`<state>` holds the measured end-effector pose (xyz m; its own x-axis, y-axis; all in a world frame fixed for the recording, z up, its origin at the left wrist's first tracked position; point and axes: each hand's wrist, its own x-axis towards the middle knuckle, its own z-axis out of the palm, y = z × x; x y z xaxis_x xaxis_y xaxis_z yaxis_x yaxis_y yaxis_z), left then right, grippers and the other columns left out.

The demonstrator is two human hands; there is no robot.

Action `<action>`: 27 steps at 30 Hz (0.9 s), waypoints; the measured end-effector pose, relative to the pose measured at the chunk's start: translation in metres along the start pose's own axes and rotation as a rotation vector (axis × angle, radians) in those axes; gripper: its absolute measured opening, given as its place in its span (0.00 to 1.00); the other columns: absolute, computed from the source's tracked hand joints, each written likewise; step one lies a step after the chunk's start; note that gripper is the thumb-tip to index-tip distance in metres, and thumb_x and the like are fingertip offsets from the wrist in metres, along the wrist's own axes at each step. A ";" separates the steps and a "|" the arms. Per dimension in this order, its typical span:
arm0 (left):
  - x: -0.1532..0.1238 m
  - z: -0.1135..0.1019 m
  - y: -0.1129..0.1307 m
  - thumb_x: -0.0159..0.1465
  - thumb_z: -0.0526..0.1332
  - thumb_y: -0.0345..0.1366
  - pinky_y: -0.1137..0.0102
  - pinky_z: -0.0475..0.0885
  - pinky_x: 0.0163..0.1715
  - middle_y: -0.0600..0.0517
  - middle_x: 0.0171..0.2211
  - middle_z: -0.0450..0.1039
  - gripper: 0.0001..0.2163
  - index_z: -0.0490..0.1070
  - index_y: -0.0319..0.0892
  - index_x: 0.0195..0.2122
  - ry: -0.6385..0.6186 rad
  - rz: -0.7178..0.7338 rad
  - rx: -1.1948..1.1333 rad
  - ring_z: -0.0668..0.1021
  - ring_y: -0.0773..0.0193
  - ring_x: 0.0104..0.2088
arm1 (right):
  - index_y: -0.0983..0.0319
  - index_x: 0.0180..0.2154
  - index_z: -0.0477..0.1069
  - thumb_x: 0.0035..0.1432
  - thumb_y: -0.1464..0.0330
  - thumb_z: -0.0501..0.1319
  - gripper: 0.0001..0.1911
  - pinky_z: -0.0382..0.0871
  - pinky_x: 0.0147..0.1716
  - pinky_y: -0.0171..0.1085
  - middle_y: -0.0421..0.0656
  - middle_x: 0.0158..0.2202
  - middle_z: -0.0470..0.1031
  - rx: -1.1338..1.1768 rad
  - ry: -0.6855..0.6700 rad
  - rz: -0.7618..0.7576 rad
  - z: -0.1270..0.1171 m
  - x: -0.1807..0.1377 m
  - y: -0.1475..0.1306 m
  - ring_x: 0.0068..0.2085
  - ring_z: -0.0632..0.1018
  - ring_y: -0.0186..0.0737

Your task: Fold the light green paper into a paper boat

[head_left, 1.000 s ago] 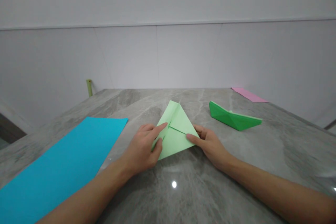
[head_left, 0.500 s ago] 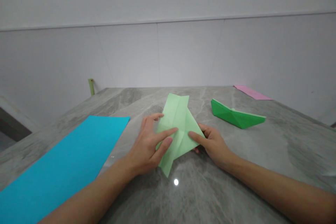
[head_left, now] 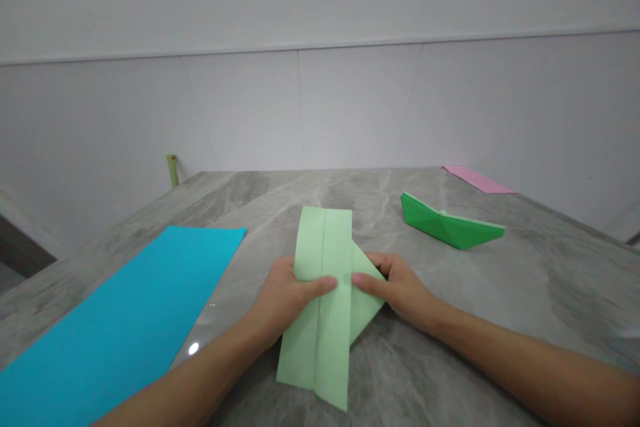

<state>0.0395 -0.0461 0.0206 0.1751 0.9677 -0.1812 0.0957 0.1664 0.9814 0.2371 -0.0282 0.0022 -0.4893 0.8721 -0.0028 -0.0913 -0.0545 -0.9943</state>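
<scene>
Across the lower frame, a grey marbled desk [head_left: 270, 193] carries a blue sheet [head_left: 115, 320] at lower left and, at lower centre, a pale-green folded paper [head_left: 333, 327], its creased strip crossing a pointed flap. The step in hand looks like folding; the next move seems to call for keeping the layers aligned while a crease is pressed. A green paper boat [head_left: 450, 225] sits right of centre. Left hand [head_left: 283, 293] and right hand [head_left: 400, 287] are both nearly closed, pinching the folded paper, thumbs on top.
</scene>
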 end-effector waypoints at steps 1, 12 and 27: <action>0.000 0.000 0.001 0.51 0.69 0.38 0.63 0.76 0.33 0.46 0.35 0.80 0.14 0.76 0.38 0.38 0.007 -0.008 0.003 0.81 0.54 0.33 | 0.65 0.36 0.77 0.48 0.59 0.68 0.17 0.72 0.32 0.37 0.44 0.30 0.80 -0.011 0.007 0.008 0.000 0.001 0.000 0.31 0.79 0.41; 0.002 -0.008 -0.003 0.46 0.72 0.38 0.67 0.74 0.32 0.45 0.36 0.80 0.19 0.76 0.36 0.39 -0.232 -0.062 -0.109 0.80 0.57 0.32 | 0.65 0.37 0.75 0.45 0.62 0.71 0.19 0.72 0.31 0.39 0.46 0.31 0.80 0.167 0.223 -0.027 -0.004 0.005 0.005 0.29 0.79 0.42; 0.016 -0.042 0.004 0.60 0.60 0.33 0.69 0.70 0.37 0.51 0.34 0.80 0.07 0.78 0.44 0.35 0.415 0.722 0.653 0.78 0.61 0.34 | 0.56 0.50 0.65 0.44 0.63 0.71 0.30 0.68 0.41 0.41 0.44 0.44 0.75 -0.092 0.575 -0.362 -0.019 0.009 0.003 0.43 0.75 0.44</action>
<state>0.0012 -0.0222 0.0248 0.0641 0.8059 0.5886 0.6324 -0.4890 0.6007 0.2484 -0.0112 -0.0030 0.0984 0.9487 0.3003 -0.0762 0.3081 -0.9483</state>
